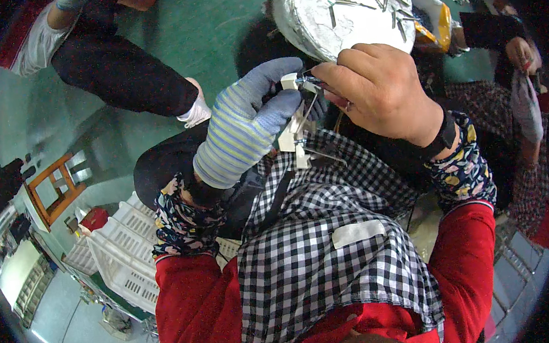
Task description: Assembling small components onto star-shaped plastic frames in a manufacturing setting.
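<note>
My left hand (249, 116), in a striped grey-blue knit glove, is closed around a white plastic part (293, 132) with thin metal pieces on it. The part hangs upright above my lap. Bare and bent at the fingers, my right hand (383, 92) pinches at a small bluish metal fitting (310, 80) at the part's upper end. What lies between the right fingertips is mostly hidden. A second metal fitting and a thin metal arm (324, 156) stick out from the part's lower end, over my checked apron (330, 256).
Beyond my hands stands a round white-covered surface (309, 25) with several bent metal pieces (352, 4). An open bag (435, 17) lies beside it. White slatted crates (131, 243) and a wooden frame (52, 191) are at the left. Other people sit at the far left and right.
</note>
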### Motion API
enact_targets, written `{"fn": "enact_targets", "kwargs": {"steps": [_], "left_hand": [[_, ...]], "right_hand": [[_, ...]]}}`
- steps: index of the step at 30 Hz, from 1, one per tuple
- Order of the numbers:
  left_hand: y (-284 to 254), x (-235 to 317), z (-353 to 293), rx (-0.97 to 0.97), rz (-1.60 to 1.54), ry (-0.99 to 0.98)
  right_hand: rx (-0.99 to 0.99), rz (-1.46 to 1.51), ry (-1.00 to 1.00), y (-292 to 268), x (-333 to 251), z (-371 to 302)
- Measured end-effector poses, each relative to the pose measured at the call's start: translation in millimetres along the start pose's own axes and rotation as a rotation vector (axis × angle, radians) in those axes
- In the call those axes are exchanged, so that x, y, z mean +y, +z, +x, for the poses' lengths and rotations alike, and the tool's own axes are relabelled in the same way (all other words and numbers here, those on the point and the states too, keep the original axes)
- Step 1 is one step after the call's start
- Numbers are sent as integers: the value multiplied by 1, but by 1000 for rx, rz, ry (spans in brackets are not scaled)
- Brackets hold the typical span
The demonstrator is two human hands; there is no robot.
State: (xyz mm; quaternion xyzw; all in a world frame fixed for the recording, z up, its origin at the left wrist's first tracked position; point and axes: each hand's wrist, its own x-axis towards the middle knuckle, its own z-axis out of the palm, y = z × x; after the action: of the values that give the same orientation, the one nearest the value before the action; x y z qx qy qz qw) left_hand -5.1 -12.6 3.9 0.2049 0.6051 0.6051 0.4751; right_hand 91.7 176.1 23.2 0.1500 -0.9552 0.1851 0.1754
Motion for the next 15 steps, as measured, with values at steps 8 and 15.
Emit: {"fn": "enact_targets", "kwargs": {"steps": [8, 15], "left_hand": [[-1, -4, -1, 85, 239, 135], [-2, -5, -1, 73, 347, 214]], "right_hand": [[-12, -71, -44, 2, -2, 1], [-2, -74, -67, 4, -2, -1]]}}
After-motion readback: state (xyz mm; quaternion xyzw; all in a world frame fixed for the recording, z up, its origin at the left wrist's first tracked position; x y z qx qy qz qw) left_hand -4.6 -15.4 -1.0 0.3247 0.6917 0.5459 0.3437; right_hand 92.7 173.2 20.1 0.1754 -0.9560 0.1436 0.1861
